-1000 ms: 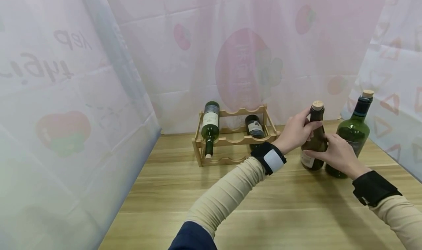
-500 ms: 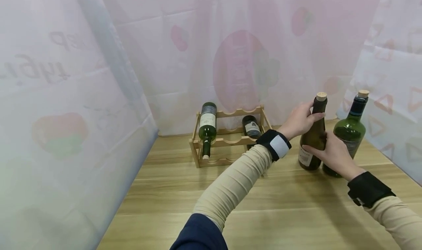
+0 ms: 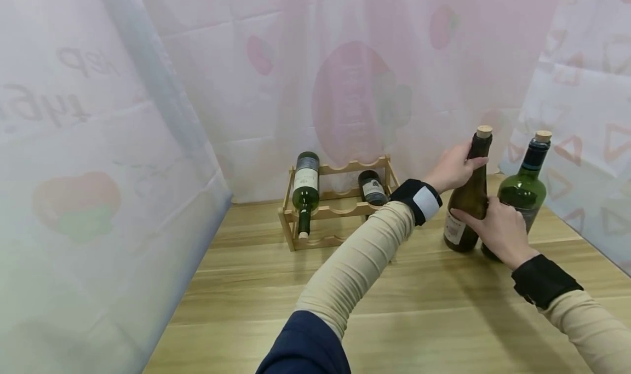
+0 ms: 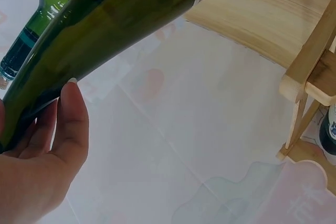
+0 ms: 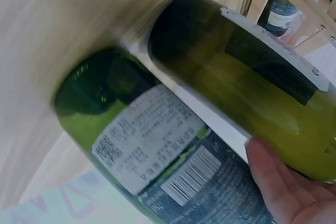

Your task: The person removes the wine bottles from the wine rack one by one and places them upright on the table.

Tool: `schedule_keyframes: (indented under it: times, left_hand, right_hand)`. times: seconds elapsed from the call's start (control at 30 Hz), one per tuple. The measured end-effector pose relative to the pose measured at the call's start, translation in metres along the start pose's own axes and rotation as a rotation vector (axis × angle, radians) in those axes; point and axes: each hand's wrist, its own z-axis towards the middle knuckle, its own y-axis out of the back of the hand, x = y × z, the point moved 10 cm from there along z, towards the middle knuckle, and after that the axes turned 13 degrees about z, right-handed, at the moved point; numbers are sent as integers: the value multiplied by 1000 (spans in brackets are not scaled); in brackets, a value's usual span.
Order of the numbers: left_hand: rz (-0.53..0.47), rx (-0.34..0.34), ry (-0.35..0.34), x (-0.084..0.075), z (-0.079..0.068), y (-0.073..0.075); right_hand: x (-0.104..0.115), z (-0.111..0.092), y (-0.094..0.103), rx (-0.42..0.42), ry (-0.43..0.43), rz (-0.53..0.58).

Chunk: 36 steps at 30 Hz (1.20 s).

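Observation:
Both hands grip a dark olive wine bottle [image 3: 468, 196] with a cork in its top. My left hand [image 3: 452, 168] holds it round the neck, and the left wrist view shows curled fingers [image 4: 73, 116] against the glass. Lower down, my right hand [image 3: 504, 229] grips the body, thumb on the near side. The bottle leans slightly right; whether its base touches the table I cannot tell. Close beside it on the right stands a corked green wine bottle [image 3: 522, 190], partly hidden by my right hand. Its back label [image 5: 152, 135] shows in the right wrist view.
A two-tier wooden wine rack [image 3: 340, 212] stands at the back of the wooden table [image 3: 236, 286]. One green bottle [image 3: 305, 185] lies on its upper left, neck forward. A dark bottle [image 3: 373, 189] lies lower right, partly hidden by my left arm. Printed curtains [image 3: 276, 105] enclose the table.
The olive bottle's corked top has risen and moved slightly right, with my left hand following on the neck. My right hand keeps its grip. The head view has shifted a little.

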Motion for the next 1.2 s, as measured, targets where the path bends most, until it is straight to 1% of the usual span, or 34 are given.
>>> schedule_keyframes:
  times: [0.13, 0.27, 0.4, 0.5, 0.63, 0.73, 0.87, 1.07, 1.2]
  left_hand:
    - [9, 1, 8, -2, 4, 0]
    - [15, 7, 48, 0, 6, -1]
    - [25, 7, 67, 2, 10, 0]
    - [19, -12, 77, 3, 13, 4]
    - [27, -33, 119, 7, 14, 7]
    - [35, -29, 153, 9, 13, 5]
    - [39, -26, 178, 9, 12, 4]
    - [32, -24, 180, 5, 11, 6]
    - [28, -36, 178, 4, 10, 5]
  right_hand:
    - [3, 0, 2, 10, -14, -67]
    - [3, -2, 1, 28, -45, -132]
    - [6, -1, -1, 30, -45, -160]
    - [7, 1, -3, 42, -48, -167]
    - [7, 2, -6, 75, -77, -170]
    - [6, -1, -7, 94, -104, -164]
    - [6, -4, -6, 113, -126, -146]
    - [8, -4, -1, 124, -145, -132]
    - [8, -6, -1, 141, -148, -131]
